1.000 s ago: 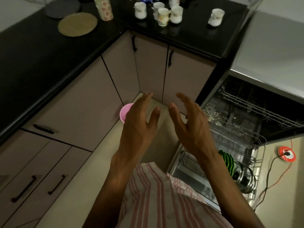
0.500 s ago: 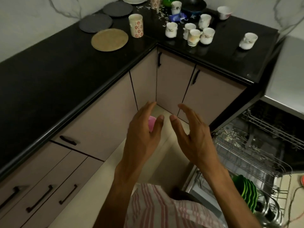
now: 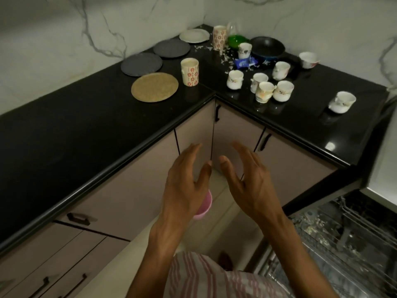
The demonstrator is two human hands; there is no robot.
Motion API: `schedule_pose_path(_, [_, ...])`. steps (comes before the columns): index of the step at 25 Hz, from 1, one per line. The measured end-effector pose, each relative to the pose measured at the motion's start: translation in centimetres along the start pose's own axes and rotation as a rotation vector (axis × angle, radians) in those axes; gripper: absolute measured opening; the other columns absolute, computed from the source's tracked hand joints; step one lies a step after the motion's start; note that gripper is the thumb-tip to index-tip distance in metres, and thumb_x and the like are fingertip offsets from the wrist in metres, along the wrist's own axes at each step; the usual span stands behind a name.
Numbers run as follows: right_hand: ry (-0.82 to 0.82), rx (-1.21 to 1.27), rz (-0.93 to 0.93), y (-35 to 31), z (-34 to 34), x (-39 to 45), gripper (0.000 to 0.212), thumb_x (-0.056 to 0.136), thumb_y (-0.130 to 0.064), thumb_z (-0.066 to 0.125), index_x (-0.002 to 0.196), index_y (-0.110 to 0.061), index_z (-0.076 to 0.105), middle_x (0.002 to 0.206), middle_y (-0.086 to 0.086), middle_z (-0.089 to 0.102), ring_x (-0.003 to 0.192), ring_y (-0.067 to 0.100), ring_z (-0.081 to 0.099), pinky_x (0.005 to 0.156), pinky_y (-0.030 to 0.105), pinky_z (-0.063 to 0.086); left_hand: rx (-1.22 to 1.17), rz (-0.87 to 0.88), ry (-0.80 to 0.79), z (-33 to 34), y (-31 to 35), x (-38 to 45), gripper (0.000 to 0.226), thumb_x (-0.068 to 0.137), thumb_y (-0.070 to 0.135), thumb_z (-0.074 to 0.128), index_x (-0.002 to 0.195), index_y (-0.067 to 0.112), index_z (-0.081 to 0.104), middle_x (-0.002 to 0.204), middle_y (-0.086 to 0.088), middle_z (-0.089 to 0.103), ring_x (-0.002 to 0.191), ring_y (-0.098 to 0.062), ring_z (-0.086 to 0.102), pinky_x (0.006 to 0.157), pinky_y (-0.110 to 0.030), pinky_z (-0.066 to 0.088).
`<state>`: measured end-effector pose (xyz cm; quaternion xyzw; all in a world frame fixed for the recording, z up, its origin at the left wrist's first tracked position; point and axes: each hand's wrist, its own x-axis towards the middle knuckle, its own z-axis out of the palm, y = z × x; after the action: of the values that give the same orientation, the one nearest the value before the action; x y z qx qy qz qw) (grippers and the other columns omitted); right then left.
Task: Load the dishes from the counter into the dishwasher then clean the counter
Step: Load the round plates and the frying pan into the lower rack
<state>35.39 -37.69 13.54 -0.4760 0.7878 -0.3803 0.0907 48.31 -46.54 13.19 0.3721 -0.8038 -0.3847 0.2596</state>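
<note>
My left hand and my right hand hang side by side in front of the corner cabinets, fingers relaxed, holding nothing. On the black L-shaped counter beyond them stand several white teacups, two floral mugs, a brown round plate, two grey plates, a white plate, a black bowl and a green bowl. The open dishwasher shows its wire rack at the lower right.
White crumbs and a blue wrapper litter the counter's corner. A pink cup sits on the floor, partly behind my left hand. Cabinet doors and drawers with black handles run below the counter.
The view has risen from the floor and dishwasher toward the counter, bringing more dishes into sight. Both hands have stayed open in front of me.
</note>
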Motion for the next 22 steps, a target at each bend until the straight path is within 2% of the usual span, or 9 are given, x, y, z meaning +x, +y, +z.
schedule_pose_path(3, [-0.014,-0.02,-0.044,1.8,-1.7,3.6,0.071,0.093,-0.063,0.03,0.141,-0.013,0.044,0.143,0.008,0.05,0.129,0.02,0.047,0.104,0.036,0.043,-0.004,-0.009,0.061,1.6,1.2,3.5,0.057,0.096,0.044,0.049,0.148,0.022,0.038,0.154,0.006,0.037,0.137,0.002,0.028,0.111,-0.025,0.031])
schedule_pose_path(7, [-0.051,-0.048,-0.068,4.0,-2.8,7.3,0.063,0.096,-0.056,0.037,0.141,-0.012,0.044,0.143,0.009,0.049,0.129,0.02,0.046,0.101,0.027,0.035,0.028,-0.039,0.104,3.7,1.8,6.4,0.055,0.096,0.039,0.053,0.146,0.021,0.041,0.151,0.007,0.041,0.132,0.007,0.028,0.101,-0.004,0.021])
schedule_pose_path(11, [-0.072,0.004,-0.051,5.1,-2.5,10.8,0.065,0.095,-0.056,0.038,0.143,-0.012,0.043,0.144,0.009,0.049,0.13,0.02,0.046,0.104,0.032,0.037,0.042,-0.065,0.096,4.7,1.5,9.7,0.051,0.097,0.032,0.056,0.145,0.023,0.043,0.151,0.008,0.04,0.13,0.011,0.026,0.097,0.002,0.017])
schedule_pose_path(14, [-0.079,0.007,-0.059,5.8,-1.4,13.8,0.071,0.093,-0.064,0.033,0.144,-0.015,0.041,0.144,0.007,0.048,0.13,0.017,0.044,0.108,0.035,0.038,0.02,-0.079,0.099,4.9,0.8,13.0,0.05,0.096,0.03,0.057,0.145,0.024,0.044,0.151,0.01,0.039,0.129,0.014,0.024,0.095,0.006,0.019])
schedule_pose_path(16, [-0.076,0.002,-0.081,6.2,-0.7,15.6,0.078,0.091,-0.069,0.026,0.144,-0.014,0.042,0.145,0.007,0.048,0.132,0.017,0.043,0.109,0.039,0.038,0.011,-0.066,0.109,4.7,0.5,15.2,0.051,0.096,0.031,0.057,0.144,0.024,0.044,0.151,0.009,0.041,0.131,0.007,0.033,0.104,-0.004,0.03])
schedule_pose_path(18, [-0.059,0.013,-0.08,6.5,-0.3,17.8,0.08,0.091,-0.07,0.024,0.143,-0.012,0.043,0.144,0.009,0.048,0.132,0.02,0.045,0.108,0.044,0.041,-0.013,-0.066,0.111,4.4,0.5,17.7,0.051,0.096,0.029,0.058,0.144,0.023,0.044,0.15,0.011,0.04,0.126,-0.016,0.053,0.105,-0.032,0.046])
schedule_pose_path(19, [-0.05,0.02,-0.079,6.6,-0.2,18.7,0.079,0.091,-0.069,0.026,0.142,-0.011,0.044,0.144,0.009,0.049,0.131,0.02,0.045,0.107,0.045,0.042,-0.019,-0.062,0.11,4.3,0.6,18.6,0.051,0.096,0.028,0.058,0.144,0.022,0.044,0.148,0.011,0.04,0.122,-0.023,0.057,0.103,-0.039,0.049])
schedule_pose_path(20, [-0.044,0.021,-0.085,6.7,0.0,19.6,0.078,0.092,-0.069,0.026,0.142,-0.011,0.045,0.143,0.009,0.049,0.131,0.02,0.045,0.106,0.046,0.042,-0.022,-0.052,0.105,4.2,0.6,19.3,0.051,0.096,0.026,0.059,0.144,0.02,0.044,0.147,0.012,0.04,0.125,-0.021,0.055,0.104,-0.039,0.048])
schedule_pose_path(22, [-0.028,0.011,-0.113,7.0,0.4,21.4,0.081,0.092,-0.07,0.023,0.141,-0.01,0.047,0.142,0.009,0.051,0.131,0.02,0.045,0.105,0.046,0.043,-0.021,-0.048,0.089,4.2,0.3,20.8,0.05,0.096,0.026,0.059,0.144,0.018,0.044,0.148,0.01,0.041,0.134,-0.003,0.038,0.111,-0.026,0.038])
